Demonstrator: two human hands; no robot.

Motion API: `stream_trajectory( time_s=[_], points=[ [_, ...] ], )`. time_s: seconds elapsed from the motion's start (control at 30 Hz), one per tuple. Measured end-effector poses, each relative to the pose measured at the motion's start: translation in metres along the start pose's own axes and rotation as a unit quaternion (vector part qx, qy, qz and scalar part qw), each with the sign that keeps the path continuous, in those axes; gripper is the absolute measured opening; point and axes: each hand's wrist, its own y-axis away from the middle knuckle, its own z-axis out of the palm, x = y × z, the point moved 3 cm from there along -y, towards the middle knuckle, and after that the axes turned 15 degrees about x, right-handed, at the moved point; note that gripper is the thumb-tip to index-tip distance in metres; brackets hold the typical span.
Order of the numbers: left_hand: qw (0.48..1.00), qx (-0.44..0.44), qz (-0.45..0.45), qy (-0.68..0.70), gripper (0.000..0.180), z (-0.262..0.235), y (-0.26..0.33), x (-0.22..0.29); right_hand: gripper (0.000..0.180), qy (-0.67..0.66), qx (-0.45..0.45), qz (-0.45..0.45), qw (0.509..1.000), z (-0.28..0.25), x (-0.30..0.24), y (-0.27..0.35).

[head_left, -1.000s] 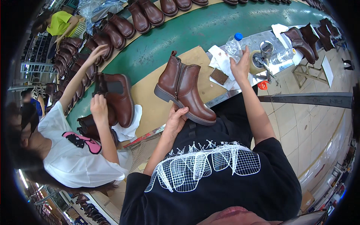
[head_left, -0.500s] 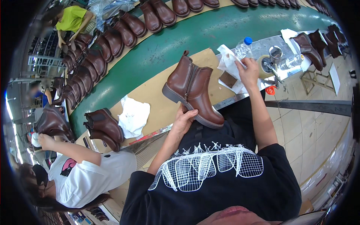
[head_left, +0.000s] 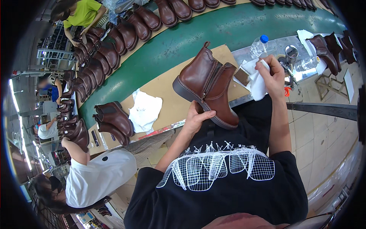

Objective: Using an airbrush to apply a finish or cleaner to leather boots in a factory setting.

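A brown leather ankle boot (head_left: 204, 82) with a side zipper is tilted in front of me, its toe pointing down to the right. My left hand (head_left: 199, 117) grips it under the sole, thumb along the edge near the forefoot. To the right of the boot, my right hand (head_left: 271, 74) pinches a white cloth (head_left: 258, 84), which hangs below the fingers. Beside that cloth, a small brown block (head_left: 241, 77) lies at the right end of the cardboard. Another crumpled white cloth (head_left: 145, 112) rests on the cardboard to the left of the boot.
Several finished-looking boots (head_left: 113, 122) stand left on the cardboard (head_left: 167, 89). A clear bottle with a blue cap (head_left: 259, 46), a metal cup (head_left: 291, 52) and a lying bottle (head_left: 307, 63) are at right. Beyond runs a green conveyor belt (head_left: 152, 61). A co-worker in white (head_left: 103, 175) sits left.
My right hand has drawn the white cloth up off the work surface, toward me and the boot. The boot stays in my left hand, and the whole view has shifted slightly.
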Motion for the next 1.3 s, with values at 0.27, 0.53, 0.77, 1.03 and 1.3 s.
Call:
stream_trajectory(
  time_s=[0.27, 0.53, 0.77, 1.03, 1.3],
  points=[
    [0.997, -0.008, 0.045, -0.057, 0.070, 0.009, 0.010, 0.012, 0.017, -0.045, -0.120, 0.107, 0.986, 0.014, -0.042, 0.035],
    [0.993, -0.015, 0.071, -0.093, 0.078, 0.011, 0.016, 0.012, 0.015, 0.110, -0.147, -0.066, 0.981, 0.026, -0.070, 0.050],
    [0.991, -0.022, 0.056, -0.120, 0.078, 0.017, 0.020, 0.015, 0.013, 0.107, -0.103, -0.046, 0.988, 0.029, -0.078, 0.048],
    [0.986, -0.018, 0.090, -0.136, 0.080, 0.021, 0.022, 0.018, 0.012, 0.196, -0.118, -0.044, 0.973, 0.037, -0.074, 0.044],
    [0.983, -0.015, 0.102, -0.151, 0.084, 0.022, 0.023, 0.019, 0.012, 0.233, -0.100, -0.106, 0.961, 0.038, -0.077, 0.039]
  ],
)
